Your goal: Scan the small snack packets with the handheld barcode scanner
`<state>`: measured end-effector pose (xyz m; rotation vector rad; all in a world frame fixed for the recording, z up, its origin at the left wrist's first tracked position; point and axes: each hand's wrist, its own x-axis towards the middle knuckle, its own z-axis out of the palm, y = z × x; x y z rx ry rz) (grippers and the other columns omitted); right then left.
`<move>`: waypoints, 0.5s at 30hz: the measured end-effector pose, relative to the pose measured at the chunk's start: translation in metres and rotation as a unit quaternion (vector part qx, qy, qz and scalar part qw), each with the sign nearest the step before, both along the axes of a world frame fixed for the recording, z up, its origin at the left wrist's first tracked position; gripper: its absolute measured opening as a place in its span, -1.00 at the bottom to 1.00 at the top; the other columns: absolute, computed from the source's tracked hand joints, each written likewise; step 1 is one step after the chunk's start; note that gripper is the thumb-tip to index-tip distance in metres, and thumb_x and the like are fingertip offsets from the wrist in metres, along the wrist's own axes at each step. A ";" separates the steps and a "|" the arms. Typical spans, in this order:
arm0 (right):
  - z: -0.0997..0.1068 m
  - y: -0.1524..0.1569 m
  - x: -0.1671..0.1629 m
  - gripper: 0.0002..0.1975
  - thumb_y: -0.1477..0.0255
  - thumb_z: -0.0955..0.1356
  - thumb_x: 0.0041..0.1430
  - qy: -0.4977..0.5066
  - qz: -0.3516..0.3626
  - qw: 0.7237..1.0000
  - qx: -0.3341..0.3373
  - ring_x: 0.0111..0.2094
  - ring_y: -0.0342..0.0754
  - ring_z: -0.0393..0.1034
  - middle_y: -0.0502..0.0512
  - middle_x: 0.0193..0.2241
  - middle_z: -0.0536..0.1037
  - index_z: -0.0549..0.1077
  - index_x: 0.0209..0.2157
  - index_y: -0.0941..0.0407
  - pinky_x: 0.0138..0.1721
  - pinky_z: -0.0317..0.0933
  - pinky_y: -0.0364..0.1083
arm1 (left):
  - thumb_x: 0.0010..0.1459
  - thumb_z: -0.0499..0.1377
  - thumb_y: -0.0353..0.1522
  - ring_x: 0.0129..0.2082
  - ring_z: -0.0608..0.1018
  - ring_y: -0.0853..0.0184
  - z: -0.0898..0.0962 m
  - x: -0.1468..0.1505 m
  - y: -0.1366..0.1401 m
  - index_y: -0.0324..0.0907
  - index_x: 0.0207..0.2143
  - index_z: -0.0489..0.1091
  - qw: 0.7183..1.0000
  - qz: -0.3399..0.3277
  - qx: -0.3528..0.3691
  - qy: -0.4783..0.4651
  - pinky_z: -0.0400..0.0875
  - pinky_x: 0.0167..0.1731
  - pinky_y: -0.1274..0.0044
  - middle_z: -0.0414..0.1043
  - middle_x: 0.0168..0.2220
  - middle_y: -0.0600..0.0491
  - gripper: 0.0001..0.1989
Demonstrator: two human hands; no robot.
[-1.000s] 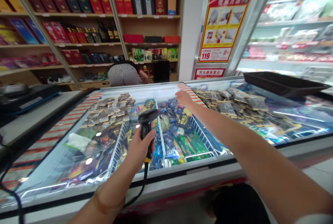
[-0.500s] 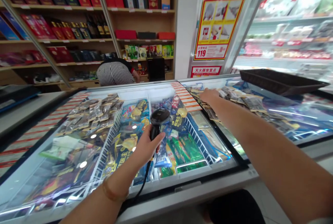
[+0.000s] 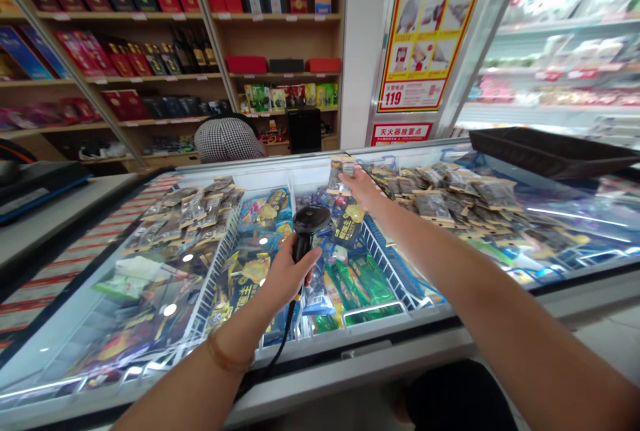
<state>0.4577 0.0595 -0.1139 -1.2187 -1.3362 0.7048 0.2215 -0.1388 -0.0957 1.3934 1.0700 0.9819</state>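
Observation:
My left hand (image 3: 291, 272) is wrapped round the handle of a black barcode scanner (image 3: 311, 223), its head pointing away over the freezer. A cord runs from the scanner's base down toward the freezer's front edge. Above the back of the freezer, my right hand (image 3: 361, 184) pinches a small clear packet (image 3: 341, 176) with dark contents and a tan edge. Similar packets lie in a pile (image 3: 450, 194) on the glass at the right. Another pile (image 3: 195, 211) of them rests on the left glass.
A chest freezer (image 3: 380, 351) with glass lids and white wire baskets holds bagged ice creams (image 3: 360, 281). A dark tray (image 3: 545, 154) sits at the back right. Behind the freezer, a person (image 3: 227, 139) bends down before shelves of boxes (image 3: 280, 44). A flat device (image 3: 43, 184) stands at left.
My right hand has come left from the right-hand pile, now holding a packet up. The scanner stays in my left hand, nearly still. The bending person has sunk slightly lower.

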 end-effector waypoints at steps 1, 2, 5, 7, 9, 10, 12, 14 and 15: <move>-0.005 -0.006 -0.016 -0.70 0.21 0.40 0.21 0.082 0.066 0.994 -0.009 -0.13 -0.01 0.57 0.11 -0.18 0.66 0.49 -0.13 0.11 -0.08 0.42 -0.02 | 0.02 0.30 -0.04 -0.73 0.29 0.42 -0.001 0.000 0.000 -0.11 -0.16 0.19 1.000 0.000 0.001 -0.006 0.21 -0.66 0.57 0.26 -0.70 0.29 -0.49; -0.010 -0.013 -0.030 -0.65 0.14 0.43 0.15 0.141 0.111 0.984 -0.019 -0.14 0.00 0.57 0.11 -0.18 0.66 0.49 -0.14 0.10 -0.10 0.43 -0.02 | 0.03 0.30 -0.04 -0.73 0.28 0.43 -0.001 -0.001 0.001 -0.11 -0.16 0.18 1.000 0.000 0.000 -0.012 0.21 -0.66 0.57 0.25 -0.70 0.29 -0.50; -0.019 -0.025 -0.051 -0.56 0.07 0.50 0.01 0.242 0.170 0.955 -0.029 -0.17 0.02 0.57 0.08 -0.24 0.66 0.48 -0.19 0.08 -0.11 0.43 -0.01 | 0.05 0.28 -0.04 -0.73 0.27 0.43 -0.004 -0.001 0.002 -0.10 -0.15 0.17 1.000 -0.001 -0.005 -0.019 0.20 -0.67 0.57 0.24 -0.69 0.31 -0.51; -0.020 -0.029 -0.052 -0.56 0.08 0.52 -0.02 0.266 0.179 0.947 -0.029 -0.19 0.02 0.57 0.07 -0.29 0.66 0.48 -0.22 0.07 -0.12 0.43 -0.02 | 0.06 0.27 -0.05 -0.73 0.27 0.44 -0.005 -0.001 0.002 -0.10 -0.15 0.17 1.000 -0.007 -0.008 -0.010 0.20 -0.67 0.58 0.23 -0.70 0.31 -0.53; -0.019 -0.030 -0.049 -0.58 0.08 0.52 -0.01 0.278 0.182 0.942 -0.036 -0.21 0.02 0.58 0.05 -0.34 0.65 0.47 -0.24 0.06 -0.16 0.44 -0.03 | 0.07 0.26 -0.05 -0.74 0.27 0.44 -0.005 -0.001 0.002 -0.10 -0.18 0.17 1.000 -0.014 -0.009 0.007 0.20 -0.67 0.58 0.23 -0.71 0.31 -0.55; -0.018 -0.030 -0.048 -0.59 0.08 0.52 0.00 0.281 0.182 0.941 -0.040 -0.23 0.02 0.57 0.05 -0.36 0.65 0.47 -0.24 0.06 -0.18 0.44 -0.03 | 0.07 0.26 -0.06 -0.73 0.27 0.44 -0.005 0.000 0.001 -0.10 -0.19 0.17 1.000 -0.017 -0.010 0.017 0.20 -0.66 0.58 0.24 -0.71 0.30 -0.56; -0.016 -0.031 -0.047 -0.60 0.08 0.50 0.04 0.281 0.177 0.942 -0.050 -0.25 0.00 0.57 0.03 -0.38 0.64 0.46 -0.24 0.06 -0.20 0.44 -0.05 | 0.07 0.26 -0.05 -0.73 0.28 0.44 -0.004 0.000 0.000 -0.10 -0.22 0.18 0.999 -0.021 -0.009 0.035 0.21 -0.66 0.58 0.24 -0.72 0.29 -0.57; -0.015 -0.032 -0.048 -0.61 0.07 0.48 0.08 0.269 0.171 0.946 -0.062 -0.26 -0.02 0.57 0.02 -0.36 0.64 0.46 -0.22 0.06 -0.19 0.43 -0.06 | 0.07 0.26 -0.05 -0.73 0.29 0.44 -0.003 0.001 -0.002 -0.10 -0.23 0.19 0.999 -0.024 -0.005 0.045 0.21 -0.65 0.58 0.24 -0.72 0.28 -0.58; -0.014 -0.033 -0.049 -0.62 0.07 0.47 0.10 0.262 0.168 0.948 -0.067 -0.26 -0.03 0.57 0.01 -0.35 0.64 0.46 -0.22 0.07 -0.19 0.42 -0.07 | 0.08 0.25 -0.05 -0.73 0.29 0.44 -0.002 0.001 -0.003 -0.10 -0.22 0.20 0.999 -0.025 -0.004 0.046 0.21 -0.65 0.58 0.24 -0.72 0.28 -0.58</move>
